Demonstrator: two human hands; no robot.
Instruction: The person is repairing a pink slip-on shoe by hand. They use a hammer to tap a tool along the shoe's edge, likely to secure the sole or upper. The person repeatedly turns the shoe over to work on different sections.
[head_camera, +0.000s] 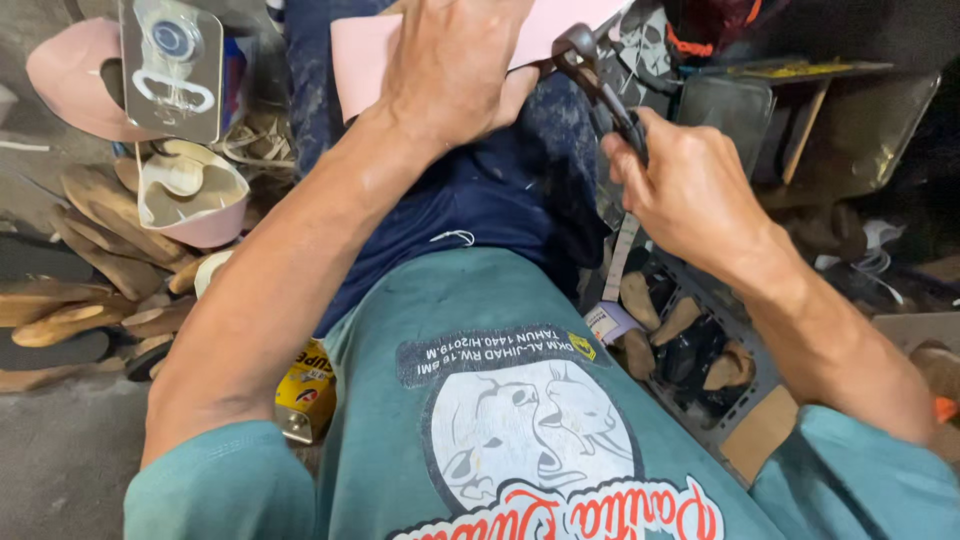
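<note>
My left hand (452, 70) presses down on a pink flat sheet (358, 45) that rests on my lap at the top of the view. My right hand (690, 190) grips the dark handles of a pair of pliers (600, 85), whose jaws reach the edge of the pink sheet beside my left thumb. Both forearms stretch forward over my teal shirt and dark blue trousers.
Left of my leg lie several wooden shoe soles (95, 250), a pink heel piece (190, 195), a pink cap (70, 75) and a clear blister pack (172, 65). A yellow tin (305, 390) sits by my hip. A dark crate (690, 350) with soles stands at the right.
</note>
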